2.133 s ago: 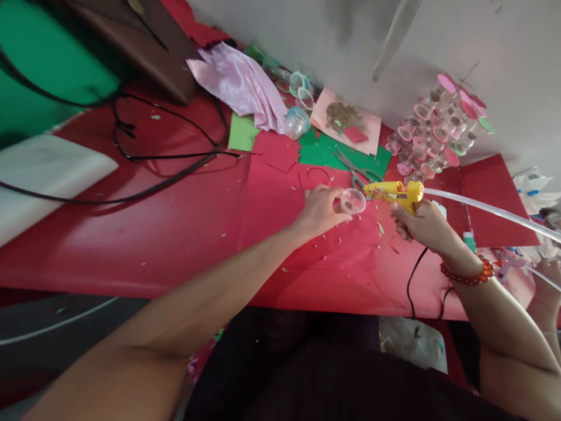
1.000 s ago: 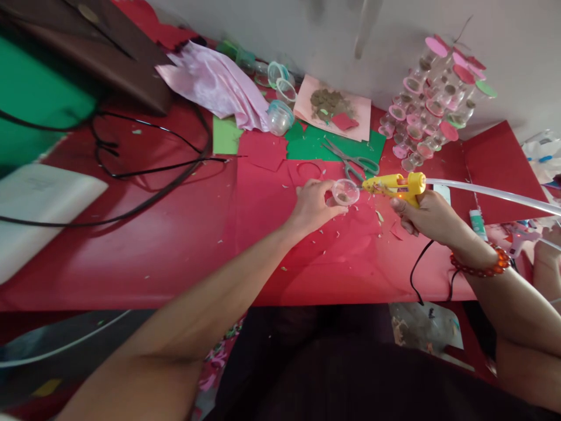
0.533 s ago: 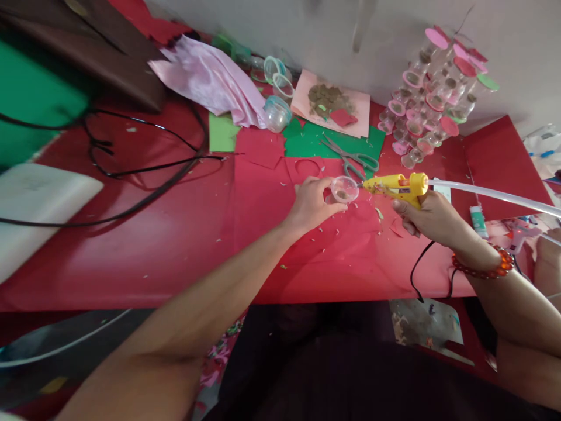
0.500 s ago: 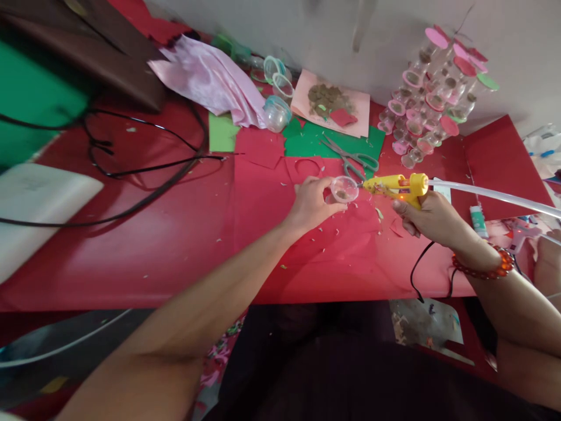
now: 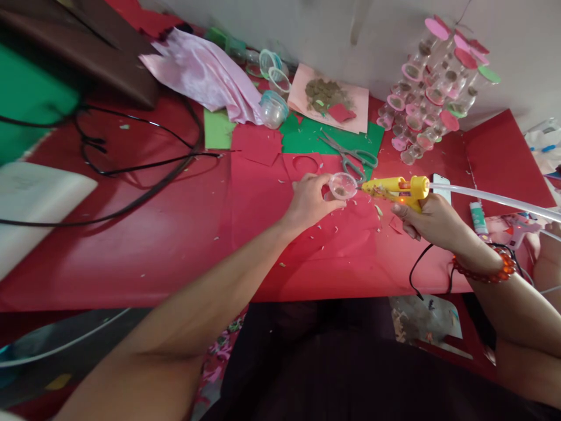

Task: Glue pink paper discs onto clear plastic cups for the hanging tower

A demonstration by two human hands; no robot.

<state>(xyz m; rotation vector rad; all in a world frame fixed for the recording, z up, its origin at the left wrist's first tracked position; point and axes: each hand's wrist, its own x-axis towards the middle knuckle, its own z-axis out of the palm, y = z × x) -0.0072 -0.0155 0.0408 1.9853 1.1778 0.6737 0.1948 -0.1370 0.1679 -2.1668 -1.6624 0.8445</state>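
Observation:
Between thumb and fingers, my left hand grips a small clear plastic cup by its side, with something brownish inside it. My right hand is wrapped round the handle of a yellow glue gun. The gun's nozzle points left and is at the cup's rim; whether it touches cannot be made out. A long clear glue stick runs out of the back of the gun. Under the hands lie red paper sheets sprinkled with small scraps.
Scissors lie on green paper behind the cup. Further back are pink paper with brown pieces, several clear cups and pink satin cloth. A stack of joined cups stands right. Black cables cross the left side.
The view has shifted slightly, so the things at the back appear a little further left and higher. Both hands keep nearly the same position, still holding the cup and the glue gun.

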